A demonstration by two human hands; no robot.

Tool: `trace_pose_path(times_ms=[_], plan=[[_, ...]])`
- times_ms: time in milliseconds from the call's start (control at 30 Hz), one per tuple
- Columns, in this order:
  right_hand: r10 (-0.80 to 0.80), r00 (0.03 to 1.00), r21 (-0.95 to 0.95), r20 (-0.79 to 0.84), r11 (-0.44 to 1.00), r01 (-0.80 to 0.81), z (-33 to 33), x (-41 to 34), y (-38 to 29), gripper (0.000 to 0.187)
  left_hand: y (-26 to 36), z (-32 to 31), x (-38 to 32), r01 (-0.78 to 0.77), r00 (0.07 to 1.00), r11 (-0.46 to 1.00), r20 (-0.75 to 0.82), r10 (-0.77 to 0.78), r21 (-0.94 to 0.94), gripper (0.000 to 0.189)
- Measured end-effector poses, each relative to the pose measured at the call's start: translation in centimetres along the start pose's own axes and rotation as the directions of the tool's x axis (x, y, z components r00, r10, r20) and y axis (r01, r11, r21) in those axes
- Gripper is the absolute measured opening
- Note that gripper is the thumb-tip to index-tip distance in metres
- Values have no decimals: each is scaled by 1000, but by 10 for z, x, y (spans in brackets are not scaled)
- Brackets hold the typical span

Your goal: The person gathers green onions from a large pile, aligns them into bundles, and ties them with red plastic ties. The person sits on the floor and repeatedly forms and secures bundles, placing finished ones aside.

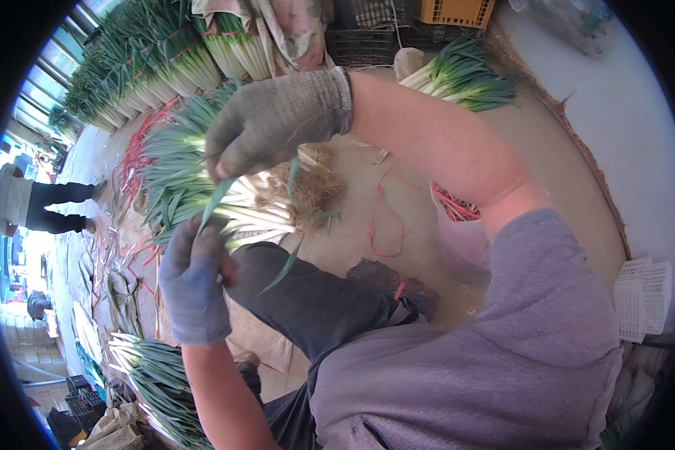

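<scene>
My right hand [270, 126], in a worn grey knit glove, pinches a green leek leaf [216, 201] between thumb and fingers. The leaf's tapering end reaches the curled fingers of my gloved left hand [197, 281]; whether they grip it is hidden. Behind both hands lies a pile of leeks [253, 211], with white stalks, green leaves and brown roots [315, 185]. Part of the pile is covered by my right hand. A loose leaf strip [286, 269] shows against my dark trouser leg [309, 298].
Bundled leeks [163, 73] stand along the wall. More leeks lie near my left forearm [157, 371] and by black crates [365, 48]. A pale bag [461, 236] holds red ties; another tie [385, 247] lies on the floor. A person [39, 202] stands farther off.
</scene>
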State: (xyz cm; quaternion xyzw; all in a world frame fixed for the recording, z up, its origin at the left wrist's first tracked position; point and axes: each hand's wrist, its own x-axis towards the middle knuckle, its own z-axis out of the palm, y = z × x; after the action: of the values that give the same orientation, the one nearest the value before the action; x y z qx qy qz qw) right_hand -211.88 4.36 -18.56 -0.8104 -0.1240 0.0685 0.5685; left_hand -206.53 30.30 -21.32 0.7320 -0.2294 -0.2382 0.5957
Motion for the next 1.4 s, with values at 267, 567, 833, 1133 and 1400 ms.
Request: trace_pose_path(times_ms=[267, 567, 833, 1133, 1400], plan=[[56, 981, 258, 188, 960, -105, 30, 6, 58, 23, -68, -143, -66, 163, 985, 987, 56, -162, -11, 17], [64, 993, 601, 103, 791, -114, 42, 15, 95, 26, -106, -135, -61, 88, 981, 973, -151, -122, -214, 16], [277, 960, 876, -48, 474, -93, 72, 28, 103, 28, -146, -140, -50, 101, 931, 990, -341, -128, -94, 22], [106, 986, 944, -128, 319, 88, 107, 49, 119, 31, -120, -19, -40, -302, 873, 585, -28, 487, 753, 52], [52, 892, 264, -448, 961, 77, 22, 14, 218, 25, -147, -49, 2, 82, 903, 889, -411, 125, 450, 26]])
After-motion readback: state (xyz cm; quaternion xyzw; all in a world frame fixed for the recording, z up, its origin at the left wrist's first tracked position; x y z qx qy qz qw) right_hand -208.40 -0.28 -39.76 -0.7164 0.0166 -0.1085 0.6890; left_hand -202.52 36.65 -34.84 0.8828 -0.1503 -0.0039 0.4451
